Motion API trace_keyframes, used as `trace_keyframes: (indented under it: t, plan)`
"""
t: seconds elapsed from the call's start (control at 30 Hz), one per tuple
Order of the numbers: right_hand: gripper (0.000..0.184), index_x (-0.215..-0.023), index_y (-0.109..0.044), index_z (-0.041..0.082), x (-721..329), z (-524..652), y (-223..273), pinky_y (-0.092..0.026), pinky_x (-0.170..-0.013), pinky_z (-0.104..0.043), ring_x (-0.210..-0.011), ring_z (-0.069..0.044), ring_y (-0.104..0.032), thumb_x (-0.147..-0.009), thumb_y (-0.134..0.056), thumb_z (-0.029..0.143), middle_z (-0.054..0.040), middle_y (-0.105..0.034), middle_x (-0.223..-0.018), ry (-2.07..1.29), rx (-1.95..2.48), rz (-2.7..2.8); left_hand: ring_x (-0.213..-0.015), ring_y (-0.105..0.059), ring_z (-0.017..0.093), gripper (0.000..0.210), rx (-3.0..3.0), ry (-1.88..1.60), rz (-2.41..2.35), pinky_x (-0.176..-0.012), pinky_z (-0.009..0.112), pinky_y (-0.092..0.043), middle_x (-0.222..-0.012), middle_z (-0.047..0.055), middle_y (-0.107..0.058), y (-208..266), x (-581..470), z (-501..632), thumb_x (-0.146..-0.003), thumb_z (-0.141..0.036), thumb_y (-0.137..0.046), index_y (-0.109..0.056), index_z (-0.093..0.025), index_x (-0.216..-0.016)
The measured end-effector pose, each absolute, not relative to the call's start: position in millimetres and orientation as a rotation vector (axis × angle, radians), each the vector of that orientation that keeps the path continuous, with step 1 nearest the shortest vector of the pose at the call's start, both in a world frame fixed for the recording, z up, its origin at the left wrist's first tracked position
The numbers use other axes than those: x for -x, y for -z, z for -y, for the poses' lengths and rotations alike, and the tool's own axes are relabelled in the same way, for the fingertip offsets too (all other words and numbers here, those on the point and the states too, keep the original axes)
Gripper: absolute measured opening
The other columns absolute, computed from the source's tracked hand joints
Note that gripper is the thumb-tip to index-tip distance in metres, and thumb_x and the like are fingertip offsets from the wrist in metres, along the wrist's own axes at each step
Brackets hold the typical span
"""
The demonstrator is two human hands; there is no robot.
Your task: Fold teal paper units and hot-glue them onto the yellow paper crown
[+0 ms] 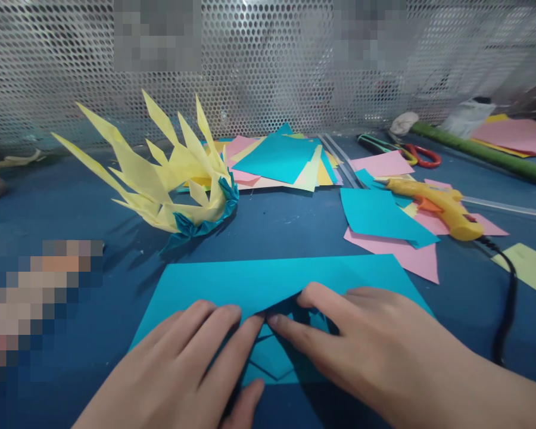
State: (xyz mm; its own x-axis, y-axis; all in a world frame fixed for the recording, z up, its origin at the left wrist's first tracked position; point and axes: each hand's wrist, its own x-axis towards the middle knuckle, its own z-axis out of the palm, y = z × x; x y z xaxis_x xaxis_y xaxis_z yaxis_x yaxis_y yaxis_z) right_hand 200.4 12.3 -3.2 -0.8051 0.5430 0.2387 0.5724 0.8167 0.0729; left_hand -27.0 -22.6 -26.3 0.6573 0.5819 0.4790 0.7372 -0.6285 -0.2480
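Blue tabletop [279, 223] gap between paper pile [279, 158] and far edge of turquoise sheet [268, 277]

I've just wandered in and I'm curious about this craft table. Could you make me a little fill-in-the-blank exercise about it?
1. The left hand and the right hand are ____ touching the bright blue sheet.
2. The spiky paper piece is mostly ____, with blue along its lower edge.
3. The glue gun lies on the ____ side of the picture.
4. The cord running from it is coloured ____.

Missing words: both; yellow; right; black.
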Motion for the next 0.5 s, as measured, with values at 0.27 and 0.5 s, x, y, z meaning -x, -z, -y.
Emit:
trace_keyframes:
  t: [0.27, 0.5]
  plan:
    - [0.025, -0.094, -0.065, 0.027, -200, -11, 10, -0.017, -0.042, -0.029, -0.042, -0.012, -0.042, -0.079, -0.052, 0.011, 0.0027, -0.059, -0.076, 0.08, 0.904, 2.683, -0.059, -0.063, 0.018, 0.038, 2.527, 0.578, 0.907, -0.06, 0.031, -0.05, -0.062, 0.0, -0.068, 12, 18, 14, -0.097, -0.024, -0.039, -0.07, -0.017, -0.078]
    - [0.019, -0.086, -0.065, 0.021, -201, -12, 4, -0.036, -0.049, -0.024, -0.059, -0.013, -0.052, -0.083, -0.053, 0.007, -0.0012, -0.058, -0.083, -0.079, 0.933, 2.561, -0.06, -0.062, 0.016, 0.037, 2.552, 0.575, 0.905, -0.061, 0.029, -0.048, -0.064, -0.001, -0.068, 14, 20, 16, -0.099, -0.025, -0.037, -0.07, -0.017, -0.084]
